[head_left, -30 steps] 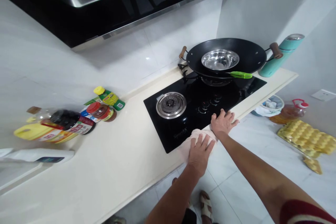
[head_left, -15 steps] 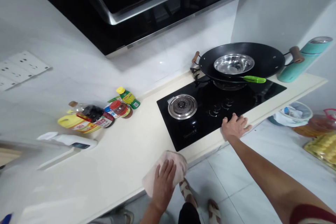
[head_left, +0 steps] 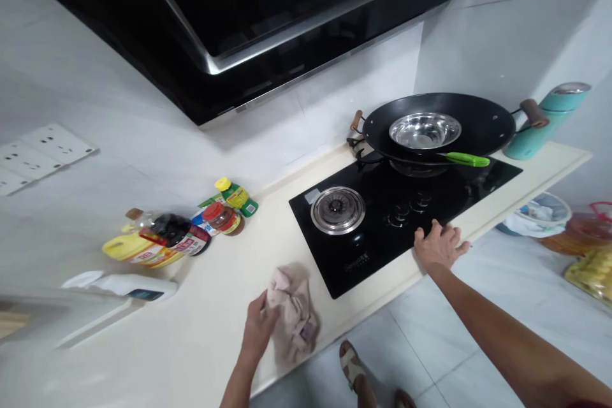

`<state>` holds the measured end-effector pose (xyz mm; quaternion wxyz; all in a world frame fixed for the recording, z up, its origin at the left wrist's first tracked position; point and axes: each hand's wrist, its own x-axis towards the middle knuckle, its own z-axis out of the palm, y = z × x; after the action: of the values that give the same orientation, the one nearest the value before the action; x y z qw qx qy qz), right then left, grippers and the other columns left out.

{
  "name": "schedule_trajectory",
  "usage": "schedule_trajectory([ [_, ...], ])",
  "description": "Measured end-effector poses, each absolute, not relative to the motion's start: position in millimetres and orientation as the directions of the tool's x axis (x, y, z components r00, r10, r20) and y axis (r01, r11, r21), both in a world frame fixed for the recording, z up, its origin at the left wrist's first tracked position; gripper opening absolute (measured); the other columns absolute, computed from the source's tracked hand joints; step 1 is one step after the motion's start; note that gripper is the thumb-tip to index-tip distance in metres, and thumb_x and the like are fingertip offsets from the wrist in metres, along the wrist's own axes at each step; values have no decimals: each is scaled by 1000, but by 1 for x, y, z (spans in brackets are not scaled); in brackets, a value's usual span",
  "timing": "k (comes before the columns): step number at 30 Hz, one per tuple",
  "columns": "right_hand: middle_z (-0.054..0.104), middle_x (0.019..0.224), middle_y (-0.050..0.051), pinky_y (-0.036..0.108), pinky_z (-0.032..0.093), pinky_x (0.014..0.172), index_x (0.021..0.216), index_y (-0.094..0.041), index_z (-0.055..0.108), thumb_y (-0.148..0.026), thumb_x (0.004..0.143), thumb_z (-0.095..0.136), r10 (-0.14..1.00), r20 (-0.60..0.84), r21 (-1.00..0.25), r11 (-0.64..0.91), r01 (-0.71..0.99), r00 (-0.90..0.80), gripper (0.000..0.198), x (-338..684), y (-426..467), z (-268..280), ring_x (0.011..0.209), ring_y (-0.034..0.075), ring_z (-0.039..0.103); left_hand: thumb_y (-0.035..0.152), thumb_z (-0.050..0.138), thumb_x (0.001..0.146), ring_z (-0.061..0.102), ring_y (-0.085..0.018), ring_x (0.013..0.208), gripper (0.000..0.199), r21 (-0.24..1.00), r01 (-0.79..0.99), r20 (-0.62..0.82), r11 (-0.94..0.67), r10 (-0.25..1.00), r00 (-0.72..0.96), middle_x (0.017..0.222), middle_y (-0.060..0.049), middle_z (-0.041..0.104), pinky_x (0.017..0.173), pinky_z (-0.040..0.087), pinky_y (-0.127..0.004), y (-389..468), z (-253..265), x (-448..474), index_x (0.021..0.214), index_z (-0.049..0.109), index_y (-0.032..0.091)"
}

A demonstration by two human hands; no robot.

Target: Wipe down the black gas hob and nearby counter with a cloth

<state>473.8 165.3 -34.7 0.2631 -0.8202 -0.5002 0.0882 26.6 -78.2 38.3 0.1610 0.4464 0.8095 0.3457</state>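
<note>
My left hand (head_left: 259, 325) pinches the left edge of a pale pink cloth (head_left: 292, 309), which is bunched up over the cream countertop (head_left: 224, 306) left of the stove. A small dark tag shows on the cloth's lower part. Fingers spread, my right hand (head_left: 440, 245) rests on the counter's front strip, its fingertips at the edge of the black glass gas stove (head_left: 377, 255). The left burner (head_left: 338, 210) is bare. A black wok (head_left: 482, 118) sits over the right burner, with a shiny metal bowl (head_left: 424, 131) in it and a green-handled utensil (head_left: 466, 159) across its near rim.
A teal flask (head_left: 545, 124) stands right of the wok. Toward the wall at left are a spray bottle (head_left: 124, 285), a dark sauce bottle (head_left: 182, 233), a yellow jug (head_left: 138, 248), a red-lidded jar (head_left: 224, 218) and a green bottle (head_left: 238, 197). The range hood (head_left: 296, 44) hangs overhead.
My left hand has gone from lying flat on the cloth to gripping its edge; the cloth is now crumpled and farther from the counter's front edge. My right hand stays by the stove.
</note>
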Motion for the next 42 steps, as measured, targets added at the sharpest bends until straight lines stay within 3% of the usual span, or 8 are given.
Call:
schedule_trajectory([
  [6,41,157,27,71,14,120,148,-13,52,-49,99,31,864,107,-495,-383,780,492,64,475,165,-33,154,39,22,59,52,90,52,-38,143,61,584,724,229,367,781,-580,150,-17,56,116,49,-65,-93,17,35,140,60,24],
  [11,42,157,27,71,15,120,148,-13,52,-52,99,30,865,87,-482,-398,780,495,66,475,165,-34,154,40,24,47,68,88,33,-46,157,55,448,859,307,249,859,-409,168,-12,41,113,46,-73,-91,-6,106,142,61,36],
  [13,42,157,26,70,15,121,147,-14,52,-53,100,29,861,92,-473,-404,783,499,66,475,165,-37,154,40,25,39,71,87,25,-46,160,62,295,931,334,215,889,-312,171,-13,37,112,46,-73,-92,-11,121,147,56,38],
  [17,42,157,24,69,16,121,148,-17,53,-55,100,29,855,119,-457,-405,792,506,66,478,166,-44,154,39,27,31,68,89,35,-41,157,64,35,964,319,265,911,-262,169,-14,40,107,51,-64,-89,-11,101,151,52,39],
  [23,41,158,23,68,17,120,149,-20,51,-56,99,30,851,102,-432,-429,793,516,66,481,167,-49,153,39,28,40,63,89,47,-43,147,41,122,910,364,397,835,-413,157,-17,55,109,46,-69,-39,-4,-2,129,67,29],
  [28,41,158,24,67,17,120,150,-18,50,-56,99,29,850,95,-408,-441,799,517,67,479,168,-47,153,40,28,45,66,83,53,-38,135,31,195,911,370,364,833,-412,137,-15,64,108,49,-55,53,2,-72,105,71,24],
  [36,44,155,23,63,21,121,149,-19,51,-58,100,28,844,103,-329,-471,819,527,67,481,171,-47,152,38,32,53,68,91,53,-31,133,47,298,891,394,341,807,-441,145,-11,57,113,45,-59,210,-8,-66,124,64,21],
  [42,44,154,22,62,21,121,148,-19,51,-56,100,32,845,102,-327,-470,820,525,64,483,171,-47,149,37,34,40,68,89,46,-37,144,30,310,936,343,168,898,-275,150,-17,57,116,43,-57,194,-7,6,111,71,21],
])
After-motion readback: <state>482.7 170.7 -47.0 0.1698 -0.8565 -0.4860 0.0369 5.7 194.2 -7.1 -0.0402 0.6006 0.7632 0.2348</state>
